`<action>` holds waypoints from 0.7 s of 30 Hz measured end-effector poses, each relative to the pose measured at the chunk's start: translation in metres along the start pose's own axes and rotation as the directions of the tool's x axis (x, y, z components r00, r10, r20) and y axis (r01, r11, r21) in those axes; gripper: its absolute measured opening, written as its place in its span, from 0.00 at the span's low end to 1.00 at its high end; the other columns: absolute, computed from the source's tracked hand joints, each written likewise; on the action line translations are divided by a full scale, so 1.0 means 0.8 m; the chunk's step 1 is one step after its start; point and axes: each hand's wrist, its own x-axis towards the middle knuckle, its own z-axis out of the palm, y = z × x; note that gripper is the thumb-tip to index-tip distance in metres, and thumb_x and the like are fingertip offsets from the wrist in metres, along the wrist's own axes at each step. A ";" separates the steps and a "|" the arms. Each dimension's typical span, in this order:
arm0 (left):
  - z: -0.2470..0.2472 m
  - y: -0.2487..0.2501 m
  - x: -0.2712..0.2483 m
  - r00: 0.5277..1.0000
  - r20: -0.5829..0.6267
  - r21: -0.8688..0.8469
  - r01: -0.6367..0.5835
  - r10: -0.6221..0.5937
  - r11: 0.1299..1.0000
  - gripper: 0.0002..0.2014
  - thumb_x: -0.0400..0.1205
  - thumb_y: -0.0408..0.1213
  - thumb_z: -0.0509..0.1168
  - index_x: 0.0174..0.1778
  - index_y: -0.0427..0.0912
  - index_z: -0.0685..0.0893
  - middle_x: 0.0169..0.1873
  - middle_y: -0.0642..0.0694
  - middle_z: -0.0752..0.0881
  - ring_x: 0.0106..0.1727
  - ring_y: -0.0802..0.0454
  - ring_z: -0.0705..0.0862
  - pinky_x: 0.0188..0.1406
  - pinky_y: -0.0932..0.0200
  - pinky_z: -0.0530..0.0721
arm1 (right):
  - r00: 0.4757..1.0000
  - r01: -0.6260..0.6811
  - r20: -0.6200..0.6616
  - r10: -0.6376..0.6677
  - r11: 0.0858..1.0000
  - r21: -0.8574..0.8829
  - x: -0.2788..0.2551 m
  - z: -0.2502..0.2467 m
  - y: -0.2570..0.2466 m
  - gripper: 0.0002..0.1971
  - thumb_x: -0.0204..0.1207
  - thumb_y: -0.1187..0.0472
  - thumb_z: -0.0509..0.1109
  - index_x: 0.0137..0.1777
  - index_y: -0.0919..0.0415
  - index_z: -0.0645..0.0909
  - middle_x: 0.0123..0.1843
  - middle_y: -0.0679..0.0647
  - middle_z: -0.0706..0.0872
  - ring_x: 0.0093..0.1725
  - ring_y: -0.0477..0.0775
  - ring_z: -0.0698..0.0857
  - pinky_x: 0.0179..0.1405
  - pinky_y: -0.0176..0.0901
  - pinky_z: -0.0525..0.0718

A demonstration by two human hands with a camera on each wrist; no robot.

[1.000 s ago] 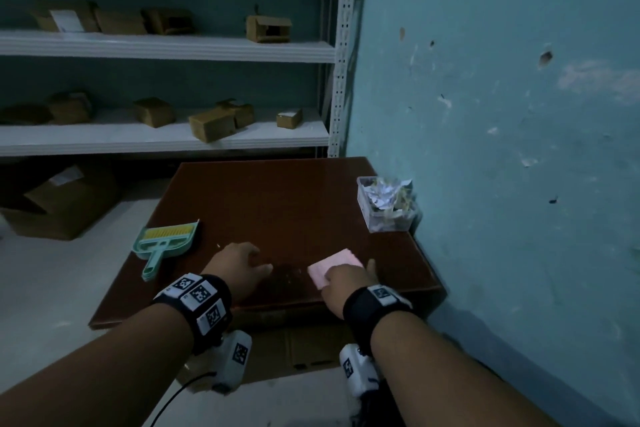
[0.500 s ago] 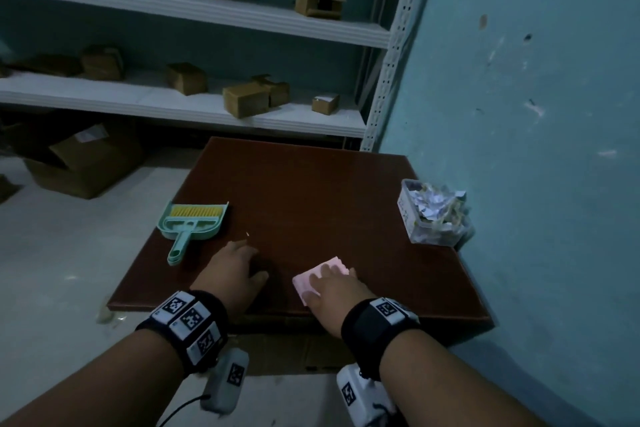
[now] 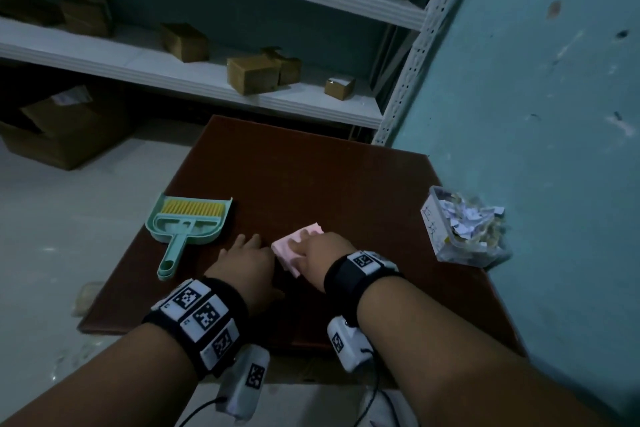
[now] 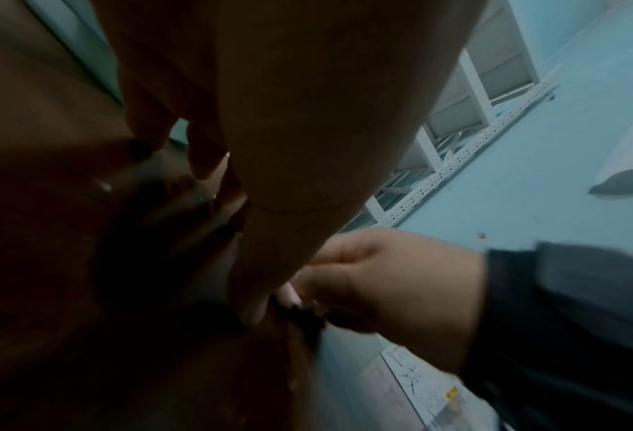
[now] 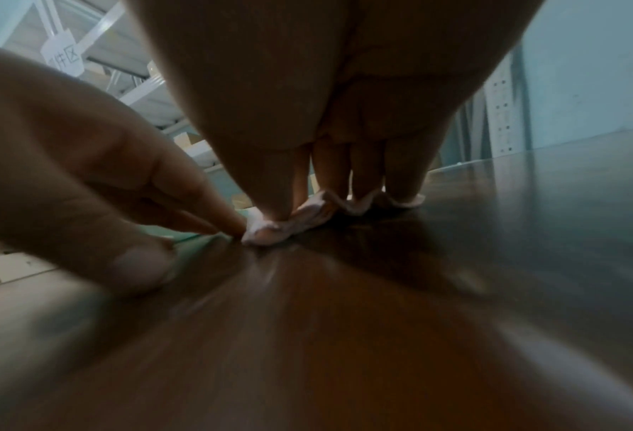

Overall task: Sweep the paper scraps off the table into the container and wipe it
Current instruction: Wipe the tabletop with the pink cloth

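Observation:
A pink cloth (image 3: 286,247) lies on the brown table (image 3: 311,177) near its front. My right hand (image 3: 320,251) presses down on the cloth with straight fingers. In the right wrist view those fingers (image 5: 366,172) and the thumb stand on the bunched cloth (image 5: 293,223). My left hand (image 3: 246,258) rests on the table just left of the cloth, and its fingertips (image 5: 234,226) touch the cloth's edge. A clear container (image 3: 446,239) full of paper scraps stands at the table's right edge.
A green dustpan with a yellow-bristled brush (image 3: 192,222) lies at the table's left edge, handle toward me. A teal wall (image 3: 536,114) runs along the right side. White shelves (image 3: 207,80) with cardboard boxes stand behind the table.
My right hand has slid the cloth leftward and away from the front edge, up against my left hand. The left hand has also moved farther onto the table.

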 end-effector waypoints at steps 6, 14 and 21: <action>-0.005 -0.001 0.015 1.000 0.017 0.021 -0.002 0.002 1.000 0.41 0.78 0.56 0.75 0.85 0.50 0.70 0.89 0.41 0.57 0.90 0.35 0.52 0.86 0.28 0.60 | 0.926 0.061 -0.378 0.015 0.981 0.187 0.057 -0.015 0.013 0.22 0.86 0.50 0.65 0.78 0.53 0.79 0.76 0.59 0.82 0.73 0.64 0.81 0.67 0.54 0.79; -0.017 0.001 0.020 0.997 0.072 0.112 -0.037 0.029 0.993 0.39 0.74 0.58 0.78 0.80 0.52 0.74 0.84 0.40 0.65 0.86 0.33 0.61 0.79 0.28 0.71 | 0.956 0.007 -0.289 0.055 0.978 0.210 0.133 -0.085 0.024 0.24 0.86 0.52 0.64 0.82 0.55 0.76 0.78 0.59 0.80 0.74 0.63 0.81 0.64 0.51 0.79; -0.034 0.004 0.015 0.999 0.024 0.178 -0.032 0.028 0.984 0.46 0.70 0.67 0.77 0.83 0.58 0.70 0.82 0.47 0.68 0.78 0.40 0.69 0.70 0.43 0.82 | 0.975 -0.184 -0.118 0.186 0.983 0.031 0.194 -0.133 0.046 0.22 0.87 0.53 0.60 0.77 0.61 0.77 0.79 0.62 0.78 0.71 0.64 0.82 0.53 0.51 0.78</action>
